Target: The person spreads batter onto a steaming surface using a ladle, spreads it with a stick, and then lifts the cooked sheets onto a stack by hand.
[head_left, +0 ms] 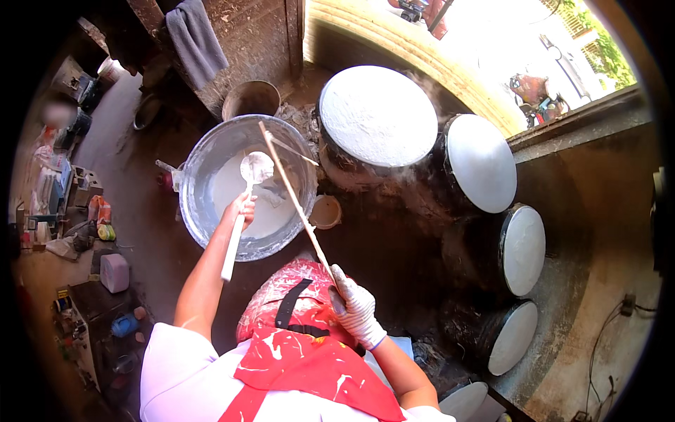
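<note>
A long-handled ladle is in my bare left hand, its fingers wrapped round the pale handle. The ladle's white-coated bowl is over a large round tub, which holds white liquid. My right hand, in a white glove, grips the near end of a long thin wooden stick. The stick slants away from me across the tub's right side, and its far tip is near the far rim. A second thin pale strip crosses near that tip; I cannot tell whether it is joined to the stick.
Several dark drums with round white tops curve from the far side down my right. A small tan bowl is right of the tub, and a bucket behind it. A grey towel hangs at far left. Clutter includes a pink container.
</note>
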Demonstrator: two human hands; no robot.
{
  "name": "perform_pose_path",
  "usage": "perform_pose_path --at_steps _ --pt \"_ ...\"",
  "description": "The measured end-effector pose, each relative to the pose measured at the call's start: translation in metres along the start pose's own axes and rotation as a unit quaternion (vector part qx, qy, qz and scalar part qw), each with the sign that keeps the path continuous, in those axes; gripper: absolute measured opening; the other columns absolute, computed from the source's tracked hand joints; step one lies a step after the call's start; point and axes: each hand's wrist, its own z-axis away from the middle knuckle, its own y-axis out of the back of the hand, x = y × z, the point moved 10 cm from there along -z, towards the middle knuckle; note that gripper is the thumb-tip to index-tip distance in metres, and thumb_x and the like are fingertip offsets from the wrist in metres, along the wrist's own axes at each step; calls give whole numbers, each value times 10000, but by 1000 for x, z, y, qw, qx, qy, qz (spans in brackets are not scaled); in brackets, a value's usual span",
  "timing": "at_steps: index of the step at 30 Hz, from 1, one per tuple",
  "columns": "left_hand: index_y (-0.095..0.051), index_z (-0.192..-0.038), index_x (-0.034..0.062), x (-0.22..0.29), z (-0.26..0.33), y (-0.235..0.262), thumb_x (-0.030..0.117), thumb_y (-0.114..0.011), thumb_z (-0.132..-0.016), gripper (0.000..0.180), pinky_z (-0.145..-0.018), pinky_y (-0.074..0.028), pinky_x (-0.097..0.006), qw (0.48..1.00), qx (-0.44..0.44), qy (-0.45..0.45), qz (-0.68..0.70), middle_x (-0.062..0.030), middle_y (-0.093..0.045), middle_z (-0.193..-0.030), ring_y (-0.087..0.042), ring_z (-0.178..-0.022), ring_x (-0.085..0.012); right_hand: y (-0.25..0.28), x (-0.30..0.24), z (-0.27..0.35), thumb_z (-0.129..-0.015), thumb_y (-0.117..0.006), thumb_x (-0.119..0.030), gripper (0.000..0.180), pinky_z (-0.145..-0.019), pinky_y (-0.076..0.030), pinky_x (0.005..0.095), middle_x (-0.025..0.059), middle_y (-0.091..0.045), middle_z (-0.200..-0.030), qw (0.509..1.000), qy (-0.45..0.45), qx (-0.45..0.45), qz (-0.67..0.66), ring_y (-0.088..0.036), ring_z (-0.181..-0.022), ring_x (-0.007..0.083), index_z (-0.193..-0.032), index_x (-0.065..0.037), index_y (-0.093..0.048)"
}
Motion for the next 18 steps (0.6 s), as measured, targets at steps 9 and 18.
perform_pose_path --at_steps 9,18 --pt "-460 -1075 3 -13 -3 25 302 -451 -941 327 -316 -273 -173 990 -41 -10 134 31 -386 -582 -331 -348 -35 -43 18 -41 -837 -557 -175 527 -553 -476 398 143 -593 -888 983 -30 -168 63 -589 -653 329 -1337 -172 -390" --pt "-474 -1119 25 -33 33 -45 307 -477 -926 342 -314 -253 -189 989 2 -31 -146 26 -383 -575 -304 -344 -48 19 66 16 -826 -625 -126 442 -862 -462 271 146 -598 -1142 977 -188 -63 -75 -598 -1042 248 -1249 -76 -508"
